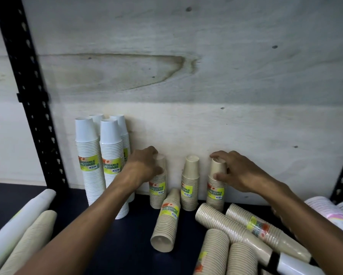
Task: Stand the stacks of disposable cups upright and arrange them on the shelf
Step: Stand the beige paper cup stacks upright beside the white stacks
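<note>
While left hand and right hand each clasp an upright beige cup stack, stacks seem light, tippy; grip near top.

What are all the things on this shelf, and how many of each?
tall white cup stacks: four, white with green-yellow labels, upright at back left, near the black shelf post
upright beige cup stacks: three, beige, in a row against the plywood back board
leaning beige stack: one, beige, tipped toward the camera in front of that row
lying beige stacks: at least four, on their sides at front right, partly cut off
stacks at front left: two, one white and one beige, lying down
pale pastel plates or cups: count unclear, far right edge
shelf: one, dark blue
left hand: grips the left upright beige stack
right hand: grips the right upright beige stack
</note>
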Tool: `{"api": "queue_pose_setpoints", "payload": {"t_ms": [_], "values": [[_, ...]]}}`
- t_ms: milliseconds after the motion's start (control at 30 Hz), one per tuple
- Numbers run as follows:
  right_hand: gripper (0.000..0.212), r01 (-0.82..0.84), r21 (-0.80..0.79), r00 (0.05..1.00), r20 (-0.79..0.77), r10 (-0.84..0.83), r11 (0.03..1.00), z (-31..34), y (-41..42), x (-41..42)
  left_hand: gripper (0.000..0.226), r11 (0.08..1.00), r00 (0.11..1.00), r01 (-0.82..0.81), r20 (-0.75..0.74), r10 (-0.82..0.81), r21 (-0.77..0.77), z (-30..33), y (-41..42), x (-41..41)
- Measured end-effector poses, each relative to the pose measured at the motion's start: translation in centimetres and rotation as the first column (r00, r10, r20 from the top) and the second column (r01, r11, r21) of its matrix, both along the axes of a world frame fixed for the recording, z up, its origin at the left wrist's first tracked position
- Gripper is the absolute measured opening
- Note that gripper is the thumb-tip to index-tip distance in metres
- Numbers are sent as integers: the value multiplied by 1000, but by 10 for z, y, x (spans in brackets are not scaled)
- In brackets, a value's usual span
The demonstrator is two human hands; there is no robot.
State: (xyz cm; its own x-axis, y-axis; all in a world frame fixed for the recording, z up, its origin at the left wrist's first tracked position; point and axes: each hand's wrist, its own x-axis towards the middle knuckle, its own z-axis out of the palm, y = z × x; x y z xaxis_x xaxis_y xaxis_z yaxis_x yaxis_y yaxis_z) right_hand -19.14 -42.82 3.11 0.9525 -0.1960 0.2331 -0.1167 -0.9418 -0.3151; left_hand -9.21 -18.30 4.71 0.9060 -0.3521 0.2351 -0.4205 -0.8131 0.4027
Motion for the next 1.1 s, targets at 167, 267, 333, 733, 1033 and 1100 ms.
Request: {"api": "queue_pose_setpoints", "payload": {"t_ms": [167, 267, 333, 733, 1033, 1100], "values": [[60, -29, 35, 998, 54, 27, 999, -5, -4, -2, 60, 1000, 999, -24, 37, 25, -18, -6, -2, 2], [59, -14, 30, 998, 62, 12, 999, -7, -4, -3, 61, 1000, 998, -27, 53, 27, -11, -8, -2, 0], [63, -7, 39, 998, 66, 5, 999, -8, -5, -2, 65, 1000, 998, -28, 63, 29, -1, -8, -2, -3], [46, 157, -85, 854, -489, -178, 984, 12, -18, -65, 61, 954, 998, -4, -58, 23, 298, -38, 6, -57], [52, 65, -161, 598, -784, -168, 985, -6, -37, -81, 56, 986, 925, 32, -379, 33, 162, -65, -3, -54], [55, 33, -229, 595, -777, -203, 973, -9, -34, -82, 58, 997, 897, 19, -441, 14, 70, -68, -2, -51]]}}
